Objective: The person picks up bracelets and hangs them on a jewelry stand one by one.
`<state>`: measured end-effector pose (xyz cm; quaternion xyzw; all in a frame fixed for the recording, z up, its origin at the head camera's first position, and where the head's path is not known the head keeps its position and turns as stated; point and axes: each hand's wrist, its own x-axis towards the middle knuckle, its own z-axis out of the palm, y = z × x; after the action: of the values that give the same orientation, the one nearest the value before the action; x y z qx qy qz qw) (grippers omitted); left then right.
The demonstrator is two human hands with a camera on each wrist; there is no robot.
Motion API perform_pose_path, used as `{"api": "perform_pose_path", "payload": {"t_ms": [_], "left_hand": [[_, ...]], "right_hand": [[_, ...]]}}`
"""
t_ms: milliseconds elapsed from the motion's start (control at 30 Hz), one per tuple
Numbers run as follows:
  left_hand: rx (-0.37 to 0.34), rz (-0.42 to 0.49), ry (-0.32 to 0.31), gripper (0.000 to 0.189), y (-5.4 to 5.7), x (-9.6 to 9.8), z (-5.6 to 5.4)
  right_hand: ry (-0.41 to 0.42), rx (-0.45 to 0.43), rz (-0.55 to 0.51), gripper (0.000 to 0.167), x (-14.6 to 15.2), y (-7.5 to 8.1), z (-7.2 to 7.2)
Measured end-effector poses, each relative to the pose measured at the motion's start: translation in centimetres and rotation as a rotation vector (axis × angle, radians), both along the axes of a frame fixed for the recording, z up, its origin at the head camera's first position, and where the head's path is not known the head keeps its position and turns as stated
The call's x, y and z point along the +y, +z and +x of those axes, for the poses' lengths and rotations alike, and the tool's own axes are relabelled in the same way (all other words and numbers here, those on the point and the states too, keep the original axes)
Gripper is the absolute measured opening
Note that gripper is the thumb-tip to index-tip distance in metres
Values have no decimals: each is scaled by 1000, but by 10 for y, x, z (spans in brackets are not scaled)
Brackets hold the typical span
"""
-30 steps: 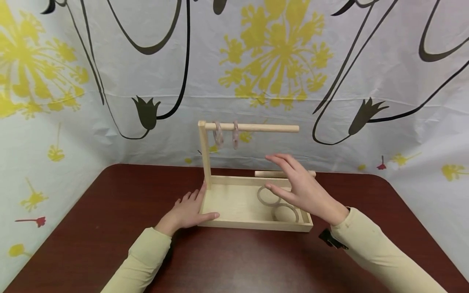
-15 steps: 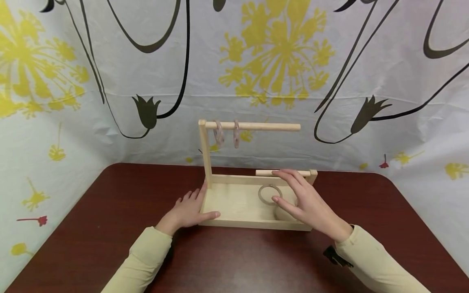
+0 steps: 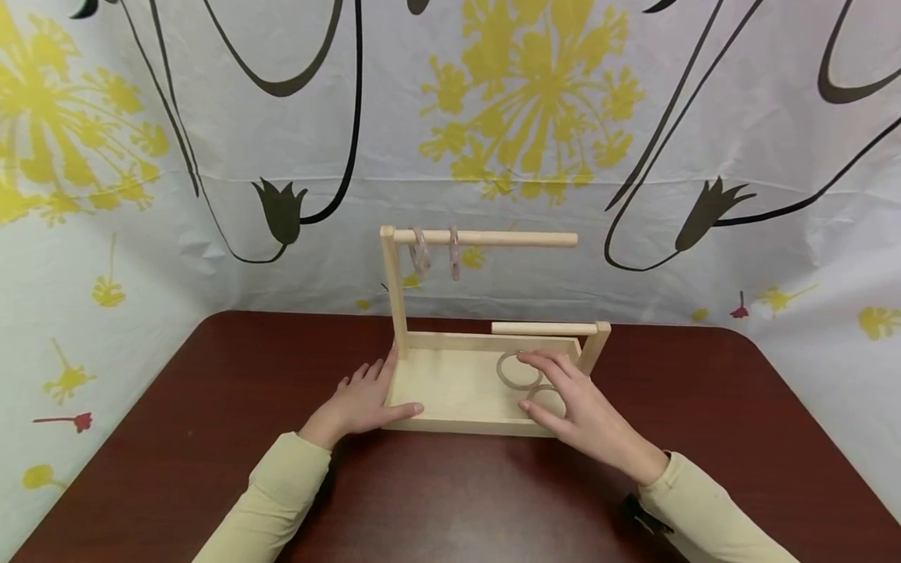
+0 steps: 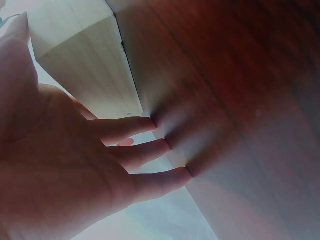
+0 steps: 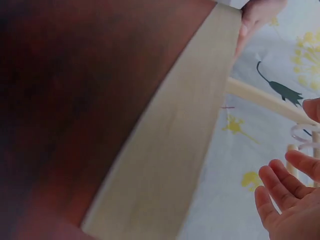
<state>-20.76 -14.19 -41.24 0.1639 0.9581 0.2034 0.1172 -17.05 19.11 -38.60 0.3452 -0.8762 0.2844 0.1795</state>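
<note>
My left hand rests against the left end of a pale wooden tray, thumb along its front rim. In the left wrist view its straight fingertips touch the table beside the tray's corner. Over the tray's right part hovers my right hand, fingers relaxed and apart. Below it lie one bangle and a second bangle, partly hidden by the hand. Contact with them cannot be told. Two pinkish bangles hang from the tall stand's rod.
A shorter wooden rod runs leftward from a low post at the tray's right end. The dark red table extends around the tray. Behind it hangs a white patterned cloth.
My right hand has come down from beside the short rod towards the bangles in the tray. My left hand has stayed at the tray's left end.
</note>
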Motion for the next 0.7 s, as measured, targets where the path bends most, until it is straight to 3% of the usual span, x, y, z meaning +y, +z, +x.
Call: {"api": "perform_pose_path", "payload": {"t_ms": [433, 700], "left_hand": [[-6, 19, 1, 106, -1, -1, 0], [-6, 23, 0, 107, -2, 1, -1]], "right_hand": [[-26, -121, -22, 53, -11, -20, -2], [-31, -204, 4, 58, -9, -25, -12]]}}
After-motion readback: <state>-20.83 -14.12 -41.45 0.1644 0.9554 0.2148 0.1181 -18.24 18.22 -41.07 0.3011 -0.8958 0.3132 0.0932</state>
